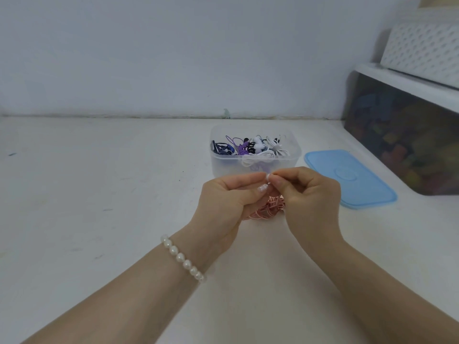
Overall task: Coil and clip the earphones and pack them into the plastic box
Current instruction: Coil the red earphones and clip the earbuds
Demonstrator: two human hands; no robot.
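Fingertips of both hands meet over a white table (99,219), pinching a small white piece whose nature is too small to make out: the left hand (223,207), wearing a pearl bead bracelet (182,258) at the wrist, curls its fingers and thumb around a loose coil of pink earphone cable (269,209), while the right hand (310,197) closes thumb and forefinger on the same small piece at the top. The pink coil hangs between the palms, just above the tabletop. Just behind the hands stands a clear rectangular plastic box (255,155), open, holding bundled earphones in navy, purple, black and white (250,147). Its light blue plastic lid (352,180) lies flat to the right, beside a dark translucent storage bin (409,137) topped by a white perforated basket (422,48).
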